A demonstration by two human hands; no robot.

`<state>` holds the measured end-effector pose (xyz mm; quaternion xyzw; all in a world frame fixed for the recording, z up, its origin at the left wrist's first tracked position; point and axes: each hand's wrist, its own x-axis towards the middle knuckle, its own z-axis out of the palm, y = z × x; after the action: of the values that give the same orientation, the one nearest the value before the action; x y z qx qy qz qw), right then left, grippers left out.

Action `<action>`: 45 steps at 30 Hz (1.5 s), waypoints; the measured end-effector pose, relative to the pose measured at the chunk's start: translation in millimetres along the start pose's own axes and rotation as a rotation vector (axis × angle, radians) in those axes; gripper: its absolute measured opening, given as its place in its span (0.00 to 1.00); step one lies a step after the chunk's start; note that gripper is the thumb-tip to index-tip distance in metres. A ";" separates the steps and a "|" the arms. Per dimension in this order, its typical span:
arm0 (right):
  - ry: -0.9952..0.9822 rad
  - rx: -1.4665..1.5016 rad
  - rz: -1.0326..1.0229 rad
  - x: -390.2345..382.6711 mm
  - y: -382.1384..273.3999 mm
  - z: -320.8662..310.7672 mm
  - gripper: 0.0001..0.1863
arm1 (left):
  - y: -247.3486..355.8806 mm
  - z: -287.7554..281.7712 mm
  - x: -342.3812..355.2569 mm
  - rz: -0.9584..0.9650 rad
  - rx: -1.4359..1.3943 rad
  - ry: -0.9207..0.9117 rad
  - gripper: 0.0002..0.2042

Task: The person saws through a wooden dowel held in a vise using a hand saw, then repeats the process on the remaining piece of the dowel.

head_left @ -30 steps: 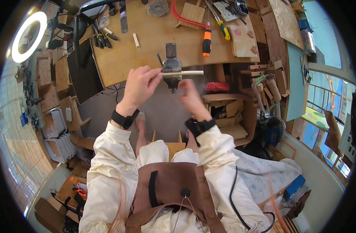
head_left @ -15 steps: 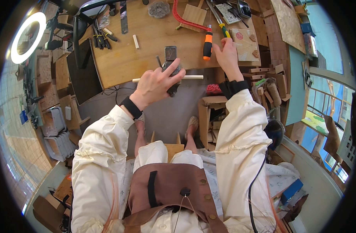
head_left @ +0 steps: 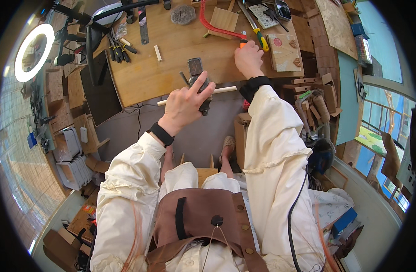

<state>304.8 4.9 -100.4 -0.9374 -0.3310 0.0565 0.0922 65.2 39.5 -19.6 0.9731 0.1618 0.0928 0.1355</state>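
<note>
A small dark metal vise (head_left: 195,68) stands at the front edge of the workbench. Across it lies a pale wooden rod (head_left: 225,89), both ends sticking out past my left hand (head_left: 185,102). That hand is closed over the rod's middle against the vise, with two fingers reaching forward; its thumb is hidden. My right hand (head_left: 249,60) is wrapped round the orange handle of a red-framed saw (head_left: 217,30), which lies on the bench. Most of the handle is covered by the fingers.
A short wooden piece (head_left: 158,53) and dark-handled pliers (head_left: 119,53) lie left on the workbench (head_left: 140,84). Right of the saw are a yellow-green-handled tool (head_left: 262,41) and a pale wooden box (head_left: 284,52). A ring light (head_left: 34,53) stands far left.
My right hand has moved left and forward from beside the saw handle and closed round it. My left hand stays at the vise; the rod appears slightly more tilted.
</note>
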 end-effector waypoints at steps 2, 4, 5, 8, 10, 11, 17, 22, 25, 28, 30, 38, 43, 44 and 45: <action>0.016 0.089 -0.028 8.8 22.0 -7.0 0.20 | 3.4 -2.2 4.0 -0.004 -0.008 -0.005 0.25; 0.019 0.309 -0.031 4.3 33.4 -25.3 0.14 | 3.9 -4.8 3.2 -0.035 -0.020 -0.017 0.24; -0.139 0.641 0.088 -9.3 35.0 -38.7 0.14 | 2.9 -4.6 2.1 -0.043 -0.023 -0.016 0.24; -0.426 1.455 0.136 -81.9 26.8 -91.7 0.13 | -4.0 -0.8 -2.9 -0.060 -0.017 -0.018 0.24; -0.352 1.548 0.121 -134.5 16.3 -108.9 0.11 | -3.0 2.7 -2.1 -0.042 -0.026 -0.005 0.26; -0.369 1.502 0.174 -159.0 9.9 -119.0 0.12 | -1.3 1.4 0.0 -0.037 -0.032 -0.002 0.26; -0.217 1.048 0.214 -232.5 -12.4 -82.6 0.16 | -2.2 -29.0 1.2 -0.011 -0.106 -0.172 0.46; -0.191 0.922 0.096 -237.7 -21.6 -69.9 0.13 | -12.2 -39.9 -11.0 -0.084 -0.453 0.223 0.65; -0.176 0.915 0.093 -240.2 -21.5 -67.4 0.12 | -11.5 -39.8 -3.5 0.018 -0.661 0.367 0.66; -0.188 0.944 0.134 -240.8 -20.7 -69.6 0.13 | -7.2 -51.4 1.7 0.091 -0.684 0.394 0.65; -0.241 0.932 0.162 -241.1 -18.3 -71.4 0.14 | -5.2 -58.8 4.9 0.094 -0.657 0.355 0.65; -0.271 0.934 0.203 -262.8 -11.0 -72.7 0.16 | 7.1 -69.6 10.5 0.125 -0.600 0.286 0.60; -0.285 0.904 0.210 -283.6 -3.2 -76.8 0.15 | 24.4 -72.1 4.4 0.123 -0.598 0.236 0.61; -0.284 0.904 0.214 -279.3 -5.4 -80.2 0.15 | 26.8 -71.8 5.6 0.119 -0.623 0.246 0.61; -0.306 0.926 0.235 -269.0 -14.3 -87.8 0.14 | 24.8 -72.5 6.8 0.112 -0.620 0.245 0.61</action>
<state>102.4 -165.8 0.5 -0.8099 -0.1728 0.3444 0.4421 62.4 36.2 57.2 0.8746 0.0871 0.2610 0.3992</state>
